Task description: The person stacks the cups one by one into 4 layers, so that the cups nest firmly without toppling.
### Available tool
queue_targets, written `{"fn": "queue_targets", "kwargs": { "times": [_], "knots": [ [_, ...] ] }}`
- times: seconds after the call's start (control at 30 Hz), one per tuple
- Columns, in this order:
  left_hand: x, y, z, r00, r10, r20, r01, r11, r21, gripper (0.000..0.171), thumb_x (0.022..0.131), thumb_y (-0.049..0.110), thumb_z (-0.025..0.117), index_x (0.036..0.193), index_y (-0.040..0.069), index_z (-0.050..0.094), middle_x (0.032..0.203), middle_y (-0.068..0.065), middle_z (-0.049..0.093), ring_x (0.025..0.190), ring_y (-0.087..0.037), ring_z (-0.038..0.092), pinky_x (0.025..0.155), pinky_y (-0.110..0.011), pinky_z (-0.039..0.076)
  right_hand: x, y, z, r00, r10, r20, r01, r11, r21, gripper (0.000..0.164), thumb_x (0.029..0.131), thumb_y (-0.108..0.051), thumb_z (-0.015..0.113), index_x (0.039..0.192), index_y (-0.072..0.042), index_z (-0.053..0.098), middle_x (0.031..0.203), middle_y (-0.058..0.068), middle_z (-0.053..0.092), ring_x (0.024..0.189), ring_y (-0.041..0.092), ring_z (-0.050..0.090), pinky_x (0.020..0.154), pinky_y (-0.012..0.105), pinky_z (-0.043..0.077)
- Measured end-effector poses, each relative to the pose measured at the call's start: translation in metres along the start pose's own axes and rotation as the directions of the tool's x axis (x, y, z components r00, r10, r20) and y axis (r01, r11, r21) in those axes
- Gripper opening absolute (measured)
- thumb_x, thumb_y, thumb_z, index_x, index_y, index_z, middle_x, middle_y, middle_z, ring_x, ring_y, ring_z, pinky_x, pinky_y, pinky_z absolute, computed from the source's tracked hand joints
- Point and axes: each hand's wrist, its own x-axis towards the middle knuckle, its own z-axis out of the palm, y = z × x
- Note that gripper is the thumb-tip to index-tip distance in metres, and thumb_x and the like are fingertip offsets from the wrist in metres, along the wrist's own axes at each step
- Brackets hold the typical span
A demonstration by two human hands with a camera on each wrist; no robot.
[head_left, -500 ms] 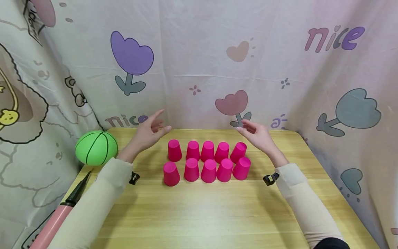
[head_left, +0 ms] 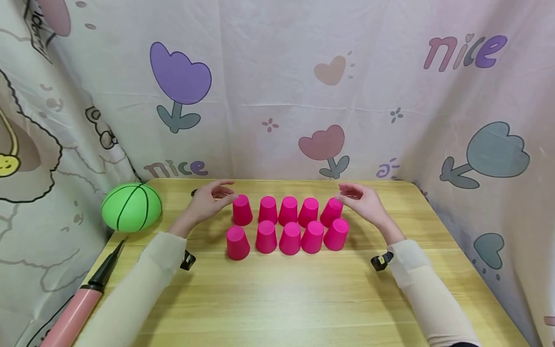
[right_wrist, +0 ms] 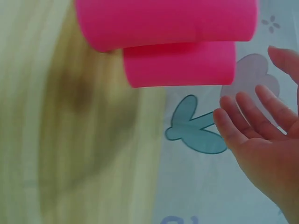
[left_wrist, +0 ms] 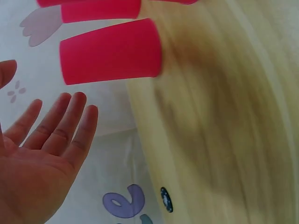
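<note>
Several bright pink cups stand upside down in two rows on the wooden table. My left hand [head_left: 208,200], fingers loosely bent, hovers beside the leftmost back cup [head_left: 242,211]. In the left wrist view its fingers [left_wrist: 67,123] are spread, with a gap to the nearest cup [left_wrist: 112,53]. On the other side, my right hand [head_left: 364,202] is by the rightmost back cup [head_left: 332,212], its thumb near the cup's top. The right wrist view shows the right palm [right_wrist: 271,158] facing up, holding nothing, apart from the cup [right_wrist: 180,66].
A green ball [head_left: 131,207] with black lines sits at the table's back left corner. In front of it lies a pink pump [head_left: 78,308] with a black nozzle along the left edge. A small dark round object [head_left: 193,193] is behind the left hand. Printed curtains [head_left: 260,58] surround the table.
Both hands have come down from above the back row to about the height of the end cups. The cups have kept their places; the head view has shifted slightly.
</note>
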Motion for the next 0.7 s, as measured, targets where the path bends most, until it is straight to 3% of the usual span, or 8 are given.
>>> {"fn": "queue_targets", "kwargs": {
  "times": [0.17,0.27,0.4,0.57,0.7],
  "knots": [
    [0.000,-0.008,0.007,0.999,-0.002,0.038,0.002,1.000,-0.010,0.058,0.101,0.033,0.072,0.151,0.010,0.054,0.139,-0.022,0.067,0.126,-0.040,0.065,0.105,-0.055,0.056,-0.004,0.010,0.004,0.999,0.016,0.035,-0.017,1.000,0.013,0.057,0.097,-0.031,0.078,0.145,-0.006,0.061,0.140,0.021,0.067,0.126,0.037,0.067,0.099,0.022,0.057],
    [0.000,-0.012,0.010,0.999,0.003,0.054,-0.002,1.000,-0.024,0.058,0.100,0.034,0.073,0.150,0.009,0.056,0.139,-0.022,0.067,0.126,-0.041,0.065,0.103,-0.055,0.057,-0.005,0.013,0.008,0.999,0.014,0.050,-0.015,1.000,0.025,0.056,0.096,-0.030,0.079,0.144,-0.005,0.061,0.140,0.022,0.066,0.126,0.037,0.066,0.099,0.021,0.057],
    [-0.001,-0.015,0.014,0.997,-0.008,0.083,0.012,0.999,-0.048,0.060,0.099,0.035,0.075,0.149,0.009,0.056,0.138,-0.022,0.066,0.125,-0.041,0.065,0.096,-0.050,0.062,-0.007,0.016,0.012,0.998,0.016,0.063,-0.018,0.999,0.042,0.058,0.095,-0.029,0.080,0.144,-0.004,0.062,0.140,0.020,0.067,0.126,0.037,0.066,0.096,0.018,0.056],
    [-0.002,-0.018,0.017,0.994,-0.040,0.097,0.047,0.996,-0.071,0.063,0.096,0.037,0.077,0.149,0.010,0.057,0.139,-0.021,0.066,0.125,-0.040,0.065,0.086,-0.046,0.065,-0.009,0.018,0.013,0.995,0.041,0.087,-0.044,0.998,0.036,0.062,0.095,-0.032,0.080,0.147,-0.005,0.059,0.140,0.019,0.067,0.126,0.037,0.065,0.094,0.022,0.058],
    [-0.001,-0.019,0.019,0.995,-0.039,0.091,0.043,0.998,-0.040,0.064,0.095,0.039,0.078,0.149,0.011,0.057,0.139,-0.019,0.067,0.126,-0.039,0.065,0.094,-0.047,0.063,-0.009,0.020,0.014,0.993,0.054,0.101,-0.058,0.998,0.033,0.064,0.095,-0.034,0.079,0.148,-0.005,0.058,0.139,0.019,0.066,0.126,0.037,0.064,0.095,0.027,0.058]
  ]
}}
